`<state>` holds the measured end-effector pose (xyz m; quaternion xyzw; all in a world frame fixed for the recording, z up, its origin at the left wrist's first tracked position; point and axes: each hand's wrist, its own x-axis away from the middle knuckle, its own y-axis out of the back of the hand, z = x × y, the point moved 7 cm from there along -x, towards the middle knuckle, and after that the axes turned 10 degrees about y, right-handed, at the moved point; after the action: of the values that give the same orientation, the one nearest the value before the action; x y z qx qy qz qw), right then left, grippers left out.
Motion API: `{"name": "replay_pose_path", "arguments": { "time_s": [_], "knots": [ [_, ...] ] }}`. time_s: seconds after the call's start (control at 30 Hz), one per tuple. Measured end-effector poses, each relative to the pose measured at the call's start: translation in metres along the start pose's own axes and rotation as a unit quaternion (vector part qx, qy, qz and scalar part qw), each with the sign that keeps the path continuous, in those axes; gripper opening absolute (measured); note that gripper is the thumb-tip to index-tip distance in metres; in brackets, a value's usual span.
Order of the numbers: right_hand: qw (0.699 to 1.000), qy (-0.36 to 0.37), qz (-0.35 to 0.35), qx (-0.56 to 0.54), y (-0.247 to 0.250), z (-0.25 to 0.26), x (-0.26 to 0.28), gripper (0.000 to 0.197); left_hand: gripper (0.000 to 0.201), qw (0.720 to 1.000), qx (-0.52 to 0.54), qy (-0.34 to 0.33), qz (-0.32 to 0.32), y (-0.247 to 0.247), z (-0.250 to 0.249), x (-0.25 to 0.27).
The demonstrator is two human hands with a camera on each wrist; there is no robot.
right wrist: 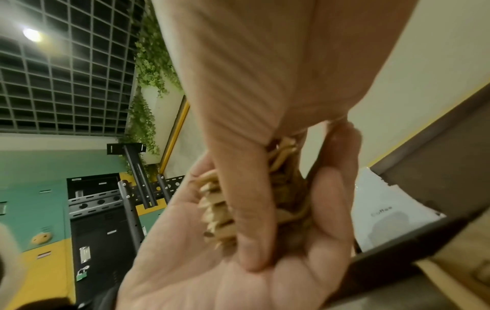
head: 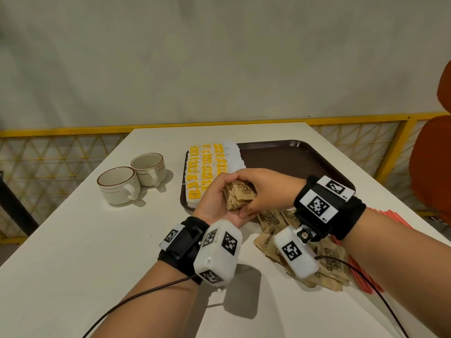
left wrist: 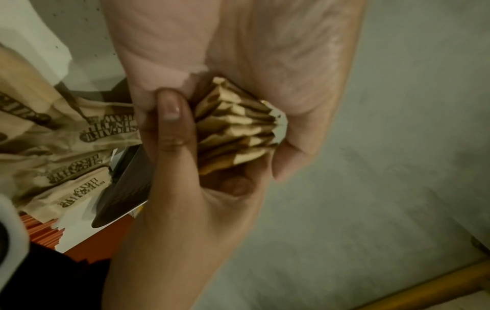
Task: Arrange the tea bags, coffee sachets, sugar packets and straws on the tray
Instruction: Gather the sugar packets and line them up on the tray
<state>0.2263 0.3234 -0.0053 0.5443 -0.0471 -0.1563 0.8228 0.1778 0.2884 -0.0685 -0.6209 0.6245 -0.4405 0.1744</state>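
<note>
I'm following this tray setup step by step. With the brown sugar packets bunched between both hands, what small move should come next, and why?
Probably lower the stack of sugar packets onto the bare part of the tray, beside the rows of yellow tea bags. Both the left hand and right hand grip the squared-up stack above the tray's near edge, while more loose packets wait on the table.
</note>
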Motion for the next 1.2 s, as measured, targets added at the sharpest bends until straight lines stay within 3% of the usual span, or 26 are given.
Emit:
{"name": "replay_pose_path", "arguments": {
  "time_s": [0.13, 0.27, 0.4, 0.5, 0.57, 0.63, 0.73, 0.87, 1.0, 1.2],
  "knots": [
    [0.999, 0.021, -0.03, 0.029, 0.008, 0.003, -0.002, 0.067, 0.061, 0.998, -0.027, -0.027, 0.044, -0.003, 0.0, 0.0],
    [0.991, 0.007, 0.004, 0.13, 0.004, 0.005, -0.004, 0.074, 0.034, 0.999, -0.029, -0.018, 0.04, -0.006, 0.001, 0.001],
    [0.992, 0.007, 0.003, 0.128, 0.004, 0.009, -0.004, 0.065, 0.073, 0.999, -0.027, 0.004, 0.033, -0.006, 0.002, 0.001],
    [0.998, 0.017, -0.031, 0.054, 0.008, 0.009, -0.002, 0.063, 0.084, 0.999, -0.004, -0.01, 0.048, -0.002, 0.002, 0.001],
    [0.998, 0.034, -0.045, 0.019, 0.01, 0.009, -0.003, 0.061, 0.071, 0.997, -0.012, -0.052, 0.057, -0.003, 0.0, 0.003],
    [0.997, 0.048, -0.053, 0.004, 0.014, 0.01, -0.003, 0.059, 0.045, 0.992, -0.052, -0.092, 0.062, -0.009, -0.004, 0.005],
    [0.997, 0.048, -0.061, -0.009, 0.02, 0.01, 0.001, 0.065, 0.023, 0.988, -0.088, -0.112, 0.051, -0.012, -0.009, 0.007],
    [0.997, 0.053, -0.048, 0.004, 0.032, 0.005, 0.011, 0.071, 0.04, 0.988, -0.115, -0.093, 0.041, -0.004, -0.015, 0.008],
    [0.996, 0.075, -0.038, -0.02, 0.04, 0.004, 0.018, 0.045, 0.025, 0.986, -0.15, -0.052, 0.045, -0.002, -0.013, 0.01],
    [0.993, 0.089, -0.054, -0.053, 0.045, 0.01, 0.02, 0.019, 0.036, 0.983, -0.174, -0.024, 0.053, -0.005, -0.003, 0.011]
  ]
}}
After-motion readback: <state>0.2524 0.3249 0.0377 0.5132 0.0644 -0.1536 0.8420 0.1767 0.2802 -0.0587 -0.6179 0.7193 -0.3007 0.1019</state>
